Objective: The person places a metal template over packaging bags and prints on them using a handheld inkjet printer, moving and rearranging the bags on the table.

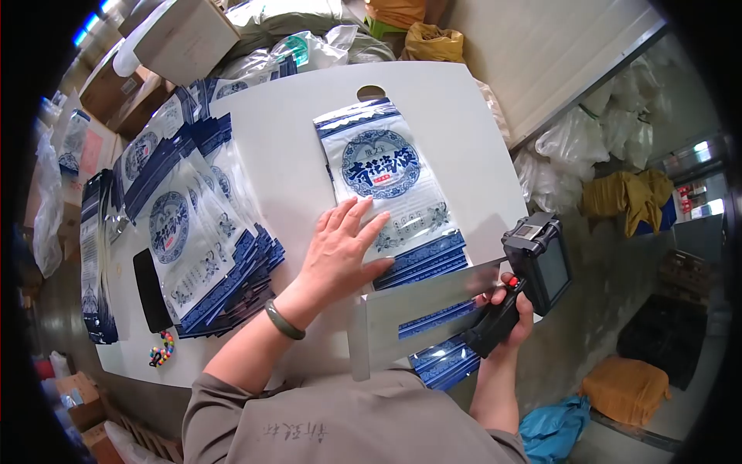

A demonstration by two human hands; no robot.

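My left hand [338,251] lies flat with fingers spread on a fanned stack of blue-and-white printed plastic bags [390,143]. A dark bangle [284,319] circles that wrist. My right hand [519,321] grips the black pistol handle of a handheld printer [533,251] with a screen, a thumb or finger near its red button. From the printer, a slotted metal guide plate [379,317] reaches left across the lower bags. Blue bag edges show through its slot and below it. Whether the plate presses on the bags, I cannot tell.
Large fanned piles of similar bags [170,224] cover the table's left side. Beside them lie a black phone-like object [151,290] and a colorful bead string [161,349]. The white table [286,116] has a round hole at its far edge. Cardboard boxes [185,42] stand behind.
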